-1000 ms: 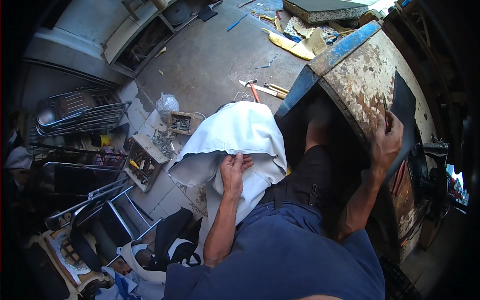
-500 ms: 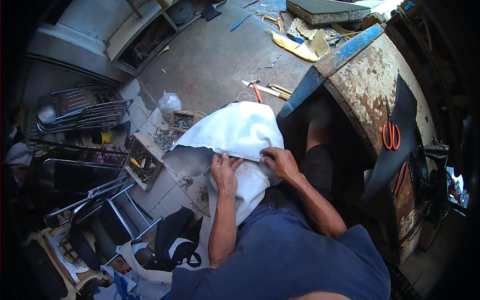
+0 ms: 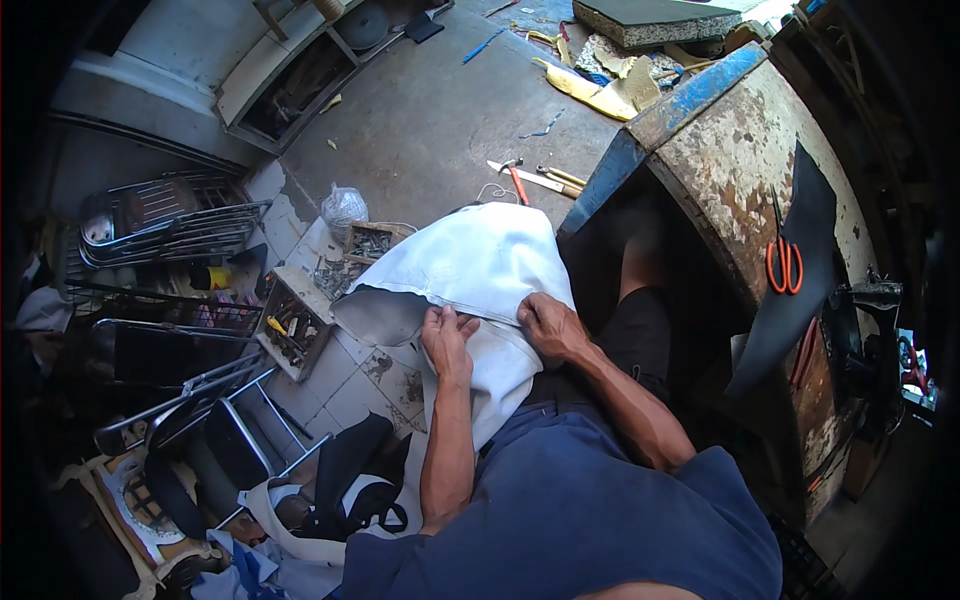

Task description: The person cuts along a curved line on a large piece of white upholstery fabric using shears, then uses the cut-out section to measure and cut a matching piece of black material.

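Observation:
A large piece of white sheet material (image 3: 480,255), like fabric or vinyl, is draped over my lap with a seam or folded edge running across it. My left hand (image 3: 449,342) pinches that edge near its middle, thumb and fingertips together. Farther right along the same edge, my right hand (image 3: 553,325) has its fingers curled and closed on the material. To the left of my left hand the sheet gapes and shows a grey inner face (image 3: 380,318). Whether either hand also holds something small is hidden by the fingers.
Left of me stand wooden boxes of small hardware (image 3: 297,325) and folded metal chairs (image 3: 170,215). A hammer (image 3: 517,183) lies on the floor ahead. At right, a worn workbench (image 3: 735,150) carries orange-handled scissors (image 3: 785,265) on black sheet, beside a sewing machine (image 3: 873,300). Foam scraps (image 3: 600,95) lie beyond.
My right hand has shifted slightly left along the edge, and its fingers look more curled. My left hand stays at nearly the same spot. The whole view has shifted a little.

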A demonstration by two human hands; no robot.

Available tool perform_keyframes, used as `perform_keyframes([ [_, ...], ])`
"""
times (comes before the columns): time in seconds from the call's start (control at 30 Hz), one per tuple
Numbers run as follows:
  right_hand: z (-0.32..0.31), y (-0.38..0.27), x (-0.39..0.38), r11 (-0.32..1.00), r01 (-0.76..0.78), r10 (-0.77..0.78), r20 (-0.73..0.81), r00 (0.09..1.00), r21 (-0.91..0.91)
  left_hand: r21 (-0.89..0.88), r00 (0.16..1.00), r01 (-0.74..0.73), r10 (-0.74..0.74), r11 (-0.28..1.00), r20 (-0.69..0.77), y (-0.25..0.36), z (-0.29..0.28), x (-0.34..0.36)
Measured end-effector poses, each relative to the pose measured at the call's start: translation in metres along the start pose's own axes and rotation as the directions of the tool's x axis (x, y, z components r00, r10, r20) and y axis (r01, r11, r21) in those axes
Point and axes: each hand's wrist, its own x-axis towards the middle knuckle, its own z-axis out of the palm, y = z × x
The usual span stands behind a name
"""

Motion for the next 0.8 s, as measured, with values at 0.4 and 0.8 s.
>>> perform_keyframes([
  [0.4,-0.003,-0.011,-0.008,0.998,0.061,-0.061,-0.036,0.997,0.007,0.016,1.000,-0.016,0.016,1.000,0.023,-0.006,-0.001,0.002],
  [0.8,-0.014,-0.053,0.017,0.960,0.094,-0.099,0.009,0.995,0.265,0.074,0.991,-0.063,0.054,0.995,0.121,-0.015,-0.001,0.003],
])
